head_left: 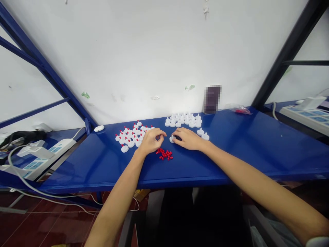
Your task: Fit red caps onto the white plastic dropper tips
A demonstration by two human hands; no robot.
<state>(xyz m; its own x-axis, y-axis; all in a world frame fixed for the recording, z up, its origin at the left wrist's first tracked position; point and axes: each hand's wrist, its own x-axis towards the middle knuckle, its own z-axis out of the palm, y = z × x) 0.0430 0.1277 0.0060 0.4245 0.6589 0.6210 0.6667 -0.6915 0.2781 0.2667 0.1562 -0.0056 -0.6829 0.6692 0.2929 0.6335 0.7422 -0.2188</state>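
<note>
My right hand [187,138] rests on the blue table with thumb and fingers closed around a white nozzle cap [171,139], which stands upright. To its left, my left hand [151,140] has thumb and index finger curled into a ring, their tips almost meeting; anything between them is too small to make out. Just below the hands lies a loose pile of small red tips [165,154]. Left of my left hand stand several white nozzle caps with red tips [130,143]. Behind my right hand is a cluster of plain white nozzle caps [191,121].
Two plain nozzle caps [205,136] stand right of my right hand. A dark phone-like object [212,100] leans on the wall beside a plastic bag with red pieces [241,110]. A white case [99,128] lies at the table's back left. Power strips [47,154] flank the table.
</note>
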